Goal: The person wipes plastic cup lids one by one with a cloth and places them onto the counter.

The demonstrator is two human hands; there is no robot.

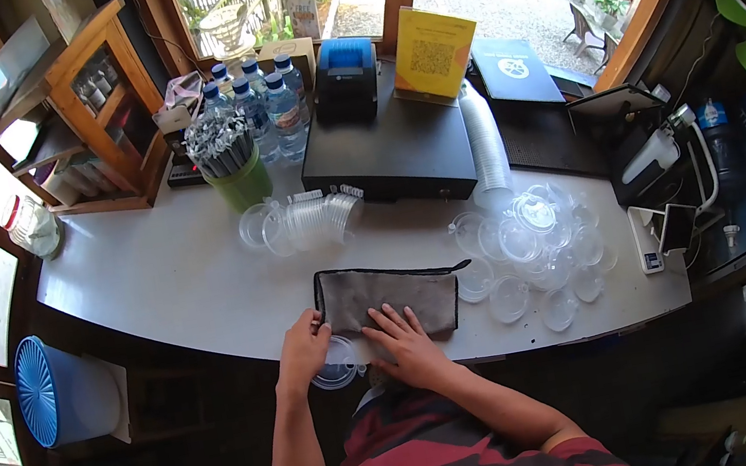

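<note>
A folded grey cloth (pixel 388 295) with black edging lies on the white counter in front of me. My left hand (pixel 304 348) is at its left edge, with fingers closed on the border. Flat on the cloth's front part rests my right hand (pixel 405 341), its fingers spread. Between my hands, at the counter's front edge, is a clear plastic lid (pixel 338 365), partly covered by my left hand. Many loose clear lids (pixel 533 246) are heaped to the right of the cloth. Behind it, a row of nested clear lids (pixel 307 221) lies on its side.
A black cash drawer (pixel 388 146) carries a receipt printer (pixel 347 79) and a yellow QR sign (pixel 434 53). Water bottles (pixel 282 115) and a green straw cup (pixel 242 186) stand left of it. Stacked clear cups (pixel 485 145) lie alongside. A phone (pixel 678 228) is at right.
</note>
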